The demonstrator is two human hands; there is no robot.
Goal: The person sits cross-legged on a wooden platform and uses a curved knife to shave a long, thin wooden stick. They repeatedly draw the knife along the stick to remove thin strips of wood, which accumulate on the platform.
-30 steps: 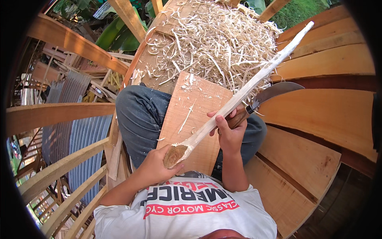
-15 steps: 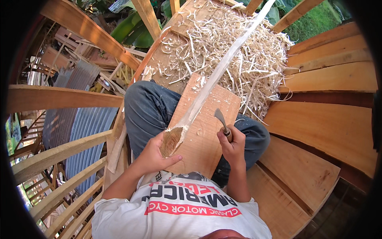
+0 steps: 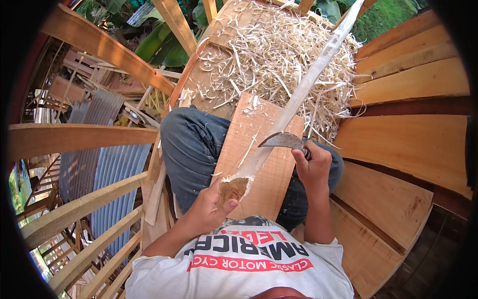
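Observation:
My left hand (image 3: 211, 205) is closed around the near end of a long, pale wooden stick (image 3: 298, 97), whose thick butt shows a brown, rough face. The stick slants away to the far right over a flat wooden board (image 3: 266, 192) lying across my lap. In my right hand (image 3: 315, 163) is the handle of a curved knife (image 3: 285, 140). Its hooked blade points left and lies across the stick; whether the edge touches the wood I cannot tell. One long shaving (image 3: 250, 145) and small chips rest on the board.
A big heap of curly wood shavings (image 3: 279, 55) covers the floor ahead. Plank walling (image 3: 398, 144) stands at the right, and slatted wooden rails (image 3: 89, 217) run along the left. Beyond those rails are corrugated metal sheets (image 3: 117, 187) and scrap timber. My bent knees flank the board.
My right hand has moved forward and right. The knife has turned, so its blade now crosses the stick. A long shaving now shows on the board. The view has shifted slightly.

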